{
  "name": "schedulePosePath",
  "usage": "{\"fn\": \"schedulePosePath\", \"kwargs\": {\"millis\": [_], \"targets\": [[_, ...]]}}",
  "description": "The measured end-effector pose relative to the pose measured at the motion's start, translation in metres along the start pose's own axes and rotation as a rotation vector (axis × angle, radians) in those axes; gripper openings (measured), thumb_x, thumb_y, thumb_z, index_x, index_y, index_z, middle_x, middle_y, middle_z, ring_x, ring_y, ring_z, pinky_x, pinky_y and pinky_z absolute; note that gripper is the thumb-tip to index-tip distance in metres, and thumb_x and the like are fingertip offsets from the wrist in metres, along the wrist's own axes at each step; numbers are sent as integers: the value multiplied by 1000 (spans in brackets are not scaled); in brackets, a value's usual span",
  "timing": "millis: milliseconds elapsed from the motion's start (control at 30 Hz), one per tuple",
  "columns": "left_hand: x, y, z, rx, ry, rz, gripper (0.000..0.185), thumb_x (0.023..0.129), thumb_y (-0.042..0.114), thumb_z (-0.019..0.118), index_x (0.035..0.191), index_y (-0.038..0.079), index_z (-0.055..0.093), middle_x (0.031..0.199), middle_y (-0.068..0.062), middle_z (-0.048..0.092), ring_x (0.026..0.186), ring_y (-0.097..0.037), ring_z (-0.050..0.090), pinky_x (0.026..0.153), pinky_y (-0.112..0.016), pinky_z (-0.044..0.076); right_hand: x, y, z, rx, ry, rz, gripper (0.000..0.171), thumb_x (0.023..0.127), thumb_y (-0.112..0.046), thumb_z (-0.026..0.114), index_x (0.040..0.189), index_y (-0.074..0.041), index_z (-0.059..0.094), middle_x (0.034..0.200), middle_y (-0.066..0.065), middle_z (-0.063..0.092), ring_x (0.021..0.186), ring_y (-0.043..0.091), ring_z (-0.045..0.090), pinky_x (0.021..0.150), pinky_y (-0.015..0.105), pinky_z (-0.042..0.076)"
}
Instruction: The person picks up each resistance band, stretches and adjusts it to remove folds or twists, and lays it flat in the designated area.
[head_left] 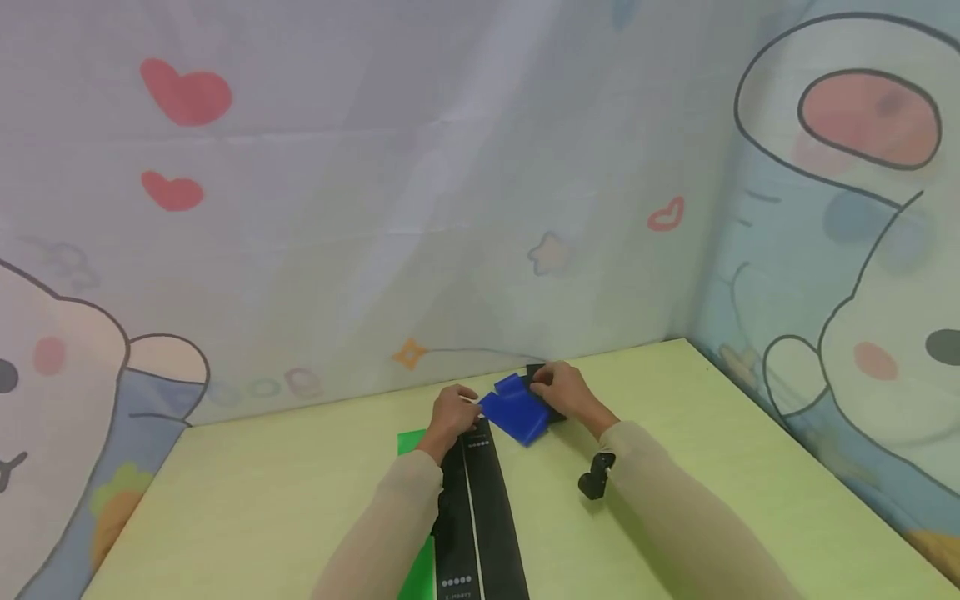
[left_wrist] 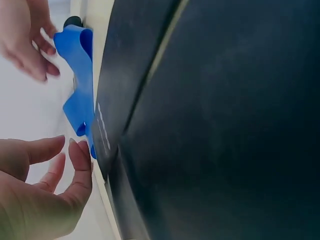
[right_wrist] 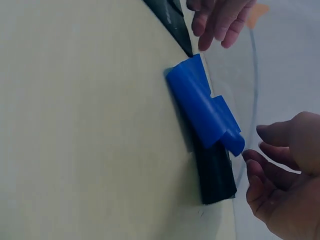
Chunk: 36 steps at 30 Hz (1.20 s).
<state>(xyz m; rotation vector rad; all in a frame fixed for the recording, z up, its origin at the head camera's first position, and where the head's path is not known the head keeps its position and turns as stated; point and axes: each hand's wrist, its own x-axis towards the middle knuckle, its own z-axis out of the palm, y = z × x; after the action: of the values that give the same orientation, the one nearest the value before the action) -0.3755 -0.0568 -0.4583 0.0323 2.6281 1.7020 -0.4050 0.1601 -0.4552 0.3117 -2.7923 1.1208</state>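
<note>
Hovering with left grip (head_left: 453, 412) and right grip (head_left: 564, 390) relaxed, empty, near blue band (head_left: 519, 417) | risking a slide off black band (right_wrist: 216, 177) beneath | blame slack folds, no firm pinch!

Left hand (left_wrist: 42, 207); blue band (left_wrist: 84, 97) nearby

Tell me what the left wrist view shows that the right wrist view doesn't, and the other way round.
Only the left wrist view: the long stretch of the black strips filling much of its right side; the other catches just an end.

Only the right wrist view: the orange shape on the wall cloth, and most of the black piece under the blue strip.

Both: the blue strip, left hand, right hand and some pale tabletop.
</note>
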Motion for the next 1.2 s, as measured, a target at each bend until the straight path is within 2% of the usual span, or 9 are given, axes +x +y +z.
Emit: {"fn": "schedulePosePath", "kwargs": {"millis": [200,467,533,667,700,800,933,1067,1200], "targets": [[7,5,3,104,-17,0,29,95,3,63,123,-6,61,96,-17,67,80,-28,69,65,-35,58,20,-14,12,-7,-97,41,26,96,-15,65,115,3,70,113,16,69,105,31,65,93,44,52],[18,3,6,214,-9,-22,27,88,-1,62,113,-5,70,94,-13,69,71,-20,63,63,-33,55,25,-13,27,-65,-116,33,24,93,-12,68,111,4,72,110,17,69,98,30,67,87,41,55],[21,1,7,222,-11,-16,16,84,-6,58,91,-5,73,78,-9,65,59,-16,54,55,-30,49,26,-12,28,-68,-101,40,23,93,-11,68,110,3,73,109,16,70,97,29,68,86,40,56],[25,-2,6,262,-1,-2,18,81,-9,55,73,-1,69,64,-3,56,54,-14,41,53,-29,42,28,-12,27,-57,-85,37,22,91,-10,70,107,3,74,106,16,72,95,29,69,87,40,55],[27,-3,6,267,1,1,19,81,-9,54,73,-1,69,66,-3,57,55,-14,43,54,-30,44,28,-12,26,-49,-81,36,21,90,-10,71,107,3,75,105,15,72,95,29,69,87,40,55],[28,-3,4,292,16,1,21,84,-5,56,95,-2,73,91,-11,69,74,-22,59,70,-38,54,29,-11,27,-22,-60,42,19,89,-10,73,103,2,76,103,14,72,94,29,69,87,40,55],[28,-2,2,241,11,-10,37,83,-5,58,119,-5,66,120,-21,65,98,-33,62,82,-45,54,29,-8,27,33,10,70,14,87,-11,76,96,0,78,99,12,73,94,28,68,86,41,55],[28,-1,-1,135,-16,-9,38,84,-5,62,122,-8,65,123,-23,64,93,-30,61,77,-41,53,29,-4,25,116,73,91,10,85,-8,77,93,-2,77,96,11,73,94,29,68,88,42,54],[27,0,-4,4,-75,-33,28,91,0,64,117,-7,70,115,-20,69,86,-22,64,75,-36,56,27,-1,25,183,84,113,11,85,-1,74,95,-2,77,100,13,74,102,31,67,93,44,52]]}}
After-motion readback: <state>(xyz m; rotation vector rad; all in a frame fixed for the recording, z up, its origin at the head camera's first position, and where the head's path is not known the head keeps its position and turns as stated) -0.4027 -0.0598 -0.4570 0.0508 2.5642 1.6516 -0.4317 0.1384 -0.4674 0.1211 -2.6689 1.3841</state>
